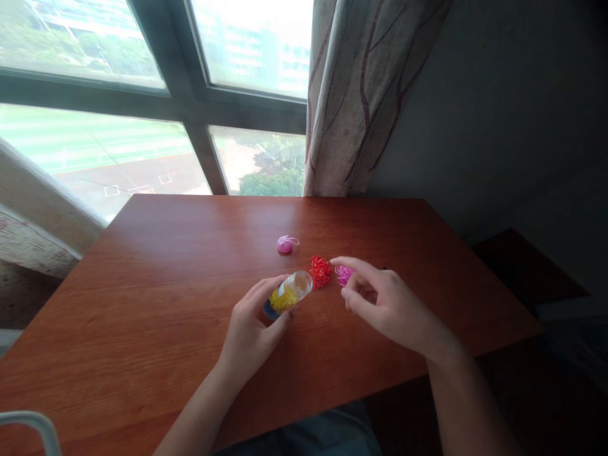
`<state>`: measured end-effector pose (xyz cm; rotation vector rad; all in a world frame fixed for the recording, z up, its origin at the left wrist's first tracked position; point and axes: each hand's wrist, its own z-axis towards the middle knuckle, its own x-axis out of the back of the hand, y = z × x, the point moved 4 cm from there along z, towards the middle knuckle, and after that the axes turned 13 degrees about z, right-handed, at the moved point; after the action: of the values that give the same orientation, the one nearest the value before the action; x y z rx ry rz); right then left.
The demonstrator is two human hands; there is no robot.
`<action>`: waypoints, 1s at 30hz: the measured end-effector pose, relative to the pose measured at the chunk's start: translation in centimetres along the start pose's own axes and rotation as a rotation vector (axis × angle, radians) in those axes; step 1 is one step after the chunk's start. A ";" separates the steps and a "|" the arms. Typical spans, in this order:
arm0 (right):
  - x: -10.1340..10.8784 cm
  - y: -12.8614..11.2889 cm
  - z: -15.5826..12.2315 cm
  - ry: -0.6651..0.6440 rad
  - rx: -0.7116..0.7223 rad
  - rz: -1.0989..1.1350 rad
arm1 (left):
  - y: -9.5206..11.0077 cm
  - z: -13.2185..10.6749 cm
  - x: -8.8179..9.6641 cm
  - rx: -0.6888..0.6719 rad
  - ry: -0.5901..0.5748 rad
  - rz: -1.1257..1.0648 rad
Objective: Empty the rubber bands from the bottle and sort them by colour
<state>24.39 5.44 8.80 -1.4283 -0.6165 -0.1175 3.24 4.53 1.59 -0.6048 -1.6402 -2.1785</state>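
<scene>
At the near table edge: dark blue-grey clothing, plus a white curved tube bottom left, cut off by the frame. Left hand next, fingers wrapped around a clear glass bottle, held tilted, uncapped mouth up and to the right. Yellow bits inside, dark blue toward the base; fingers cover part of it. Right hand: index stretched out, thumb well apart from it, other fingers curled; can't tell if they grip anything. It blocks part of a pink heap of thin strands. Red heap sits between bottle mouth and index tip, bottle overlapping its edge. Farther out, pink cap with a loop, on its own. Surface is glossy reddish-brown wood table. Beyond: patterned curtain, grey-framed window, washed-out view of greenery and buildings. Right-hand wall too dark for detail.
</scene>
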 end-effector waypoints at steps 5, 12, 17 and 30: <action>-0.3 3.1 2.4 0.274 0.065 -0.320 | -1.7 -0.4 -0.1 0.128 0.020 -0.176; -6.1 4.4 5.4 0.195 0.146 -0.657 | -1.9 -0.5 -0.1 0.142 0.016 -0.206; -7.6 5.9 6.5 0.181 0.142 -0.745 | -1.8 -0.5 0.0 0.126 0.011 -0.212; -8.2 7.3 7.6 0.243 0.105 -0.842 | -1.4 -0.6 0.0 0.108 0.009 -0.228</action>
<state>18.13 11.52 -1.36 -0.9554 -0.9690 -0.8939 2.45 4.29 0.27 -0.3931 -1.8893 -2.2228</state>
